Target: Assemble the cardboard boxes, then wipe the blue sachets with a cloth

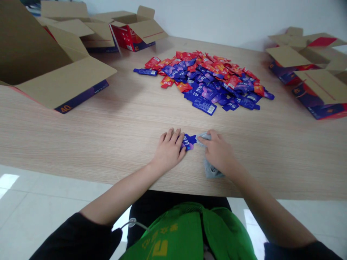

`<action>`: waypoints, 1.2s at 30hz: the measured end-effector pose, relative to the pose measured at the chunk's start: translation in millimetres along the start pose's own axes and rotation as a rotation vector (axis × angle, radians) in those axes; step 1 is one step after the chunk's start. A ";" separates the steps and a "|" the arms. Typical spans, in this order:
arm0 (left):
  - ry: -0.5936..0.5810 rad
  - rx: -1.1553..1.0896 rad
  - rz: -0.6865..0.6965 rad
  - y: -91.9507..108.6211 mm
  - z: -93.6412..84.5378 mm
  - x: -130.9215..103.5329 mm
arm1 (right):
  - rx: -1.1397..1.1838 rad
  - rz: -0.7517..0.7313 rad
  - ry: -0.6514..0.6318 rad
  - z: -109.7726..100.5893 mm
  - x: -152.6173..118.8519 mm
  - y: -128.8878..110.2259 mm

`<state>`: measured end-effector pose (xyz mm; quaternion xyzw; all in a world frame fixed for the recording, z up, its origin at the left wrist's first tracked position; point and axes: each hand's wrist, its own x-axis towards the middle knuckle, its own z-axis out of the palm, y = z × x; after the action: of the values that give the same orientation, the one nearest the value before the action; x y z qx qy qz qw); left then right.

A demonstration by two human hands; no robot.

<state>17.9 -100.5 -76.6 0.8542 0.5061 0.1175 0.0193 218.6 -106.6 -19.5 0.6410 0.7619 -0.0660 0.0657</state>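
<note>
The near edge of the pale wood-grain surface (81, 144) runs across just below the wrists, with white floor tiles beneath it. Both forearms reach forward over that edge and converge toward the middle. Bare surface lies to the left and right of the hands, and a broad clear band separates them from the things farther back.

The left hand (169, 150) lies palm down, fingers stretched forward and slightly spread, its grip flat and open, the fingertips pressing on the left end of a small dark blue foil sachet (189, 141). The right hand (218, 153) is curled loosely over a crumpled grey cloth (210, 169), its grip closed on the cloth, with the forefinger pushing a fold of it against the sachet's right end.

The sachet lies flat between the two hands, near the surface's front edge, its long axis running left to right.

Farther back, right of centre, spreads a loose heap of red and blue sachets (208, 79). At the far left stand open brown cardboard boxes (54, 72) with flaps folded out, one flap reaching over the surface; more open cardboard boxes with red and blue sides (311, 68) sit at the far right edge. A white wall closes the far side.
</note>
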 end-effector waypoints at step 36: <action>-0.007 -0.010 -0.003 0.4 -0.3 0.6 | 0.075 -0.015 0.048 -11.6 5.8 3.6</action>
<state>18.5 -100.1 -76.2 0.8537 0.5068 0.1170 0.0256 220.9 -98.2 -9.2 0.6388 0.7649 -0.0796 0.0230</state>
